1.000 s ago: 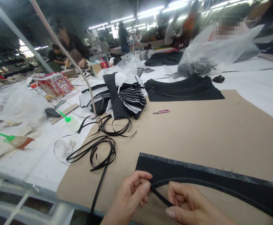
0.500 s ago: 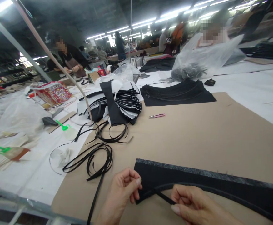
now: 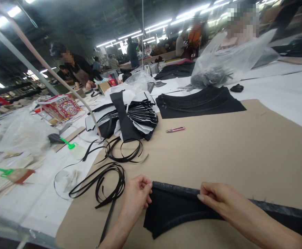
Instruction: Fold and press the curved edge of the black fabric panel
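A black fabric piece (image 3: 178, 209) with a fuzzy grey strip along its far edge lies across the brown board, its near edge curved. My left hand (image 3: 140, 190) pinches the fabric's far left corner between thumb and fingers. Farther right along that same grey edge, my right hand (image 3: 214, 197) grips the fabric, thumb on the near side. Between the two hands the edge is drawn fairly straight. Beside my left forearm, coils of narrow black strip (image 3: 118, 188) lie on the board, one end running under or behind the wrist.
Pink-handled thread snips (image 3: 175, 129) lie on the brown board (image 3: 218, 148). Beyond are a fanned stack of black pieces (image 3: 143, 117) and flat black panels (image 3: 197, 103). Green-tipped bottles (image 3: 72, 147), a patterned box (image 3: 65, 107) and a plastic bag (image 3: 215, 65) stand around. Co-workers are behind.
My right hand has let go of the narrow black strip and moved up to the fabric's far edge. My left hand has shifted up to the corner. The fabric's left end is now partly lifted.
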Action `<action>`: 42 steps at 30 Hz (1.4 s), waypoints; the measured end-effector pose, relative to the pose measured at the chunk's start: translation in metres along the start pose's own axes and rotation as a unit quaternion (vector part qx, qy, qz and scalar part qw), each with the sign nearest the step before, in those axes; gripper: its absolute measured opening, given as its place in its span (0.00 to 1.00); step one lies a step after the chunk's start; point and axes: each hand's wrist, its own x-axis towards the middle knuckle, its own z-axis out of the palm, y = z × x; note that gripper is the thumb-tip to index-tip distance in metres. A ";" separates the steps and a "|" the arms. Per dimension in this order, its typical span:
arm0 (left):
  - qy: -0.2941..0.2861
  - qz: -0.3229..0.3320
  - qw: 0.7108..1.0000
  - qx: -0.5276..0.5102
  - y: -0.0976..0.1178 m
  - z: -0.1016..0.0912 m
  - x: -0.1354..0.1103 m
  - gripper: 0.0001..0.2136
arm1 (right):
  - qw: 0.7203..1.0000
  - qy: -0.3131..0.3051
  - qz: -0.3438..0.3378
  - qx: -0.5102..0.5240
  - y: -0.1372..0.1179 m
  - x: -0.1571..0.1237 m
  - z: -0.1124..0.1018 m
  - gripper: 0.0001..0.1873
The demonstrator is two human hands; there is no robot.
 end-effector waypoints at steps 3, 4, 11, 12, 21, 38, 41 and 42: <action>0.010 -0.011 1.000 0.021 -0.005 0.002 0.009 0.06 | 1.000 -0.002 0.015 -0.024 0.000 0.010 0.003 0.12; 0.014 -0.014 0.999 0.032 -0.006 0.003 0.011 0.06 | 0.999 -0.003 0.019 -0.032 0.001 0.013 0.003 0.13; 0.023 -0.039 0.996 0.076 -0.001 0.006 0.019 0.05 | 0.997 -0.021 0.037 -0.071 -0.001 0.024 0.003 0.15; 0.023 -0.040 0.996 0.078 -0.002 0.006 0.020 0.05 | 0.996 -0.024 0.042 -0.075 -0.002 0.026 0.003 0.15; 0.027 -0.041 0.996 0.081 -0.006 0.011 0.031 0.05 | 0.995 -0.034 0.064 -0.073 -0.002 0.033 0.001 0.15; 0.051 -0.040 0.996 0.068 -0.016 0.018 0.038 0.06 | 0.993 -0.035 0.069 -0.087 0.006 0.049 0.003 0.14; 0.052 -0.031 0.996 0.071 -0.018 0.018 0.039 0.08 | 0.991 -0.047 0.078 -0.094 0.005 0.049 0.001 0.14; 0.051 -0.026 0.996 0.070 -0.018 0.018 0.039 0.08 | 0.991 -0.049 0.079 -0.096 0.005 0.049 0.001 0.14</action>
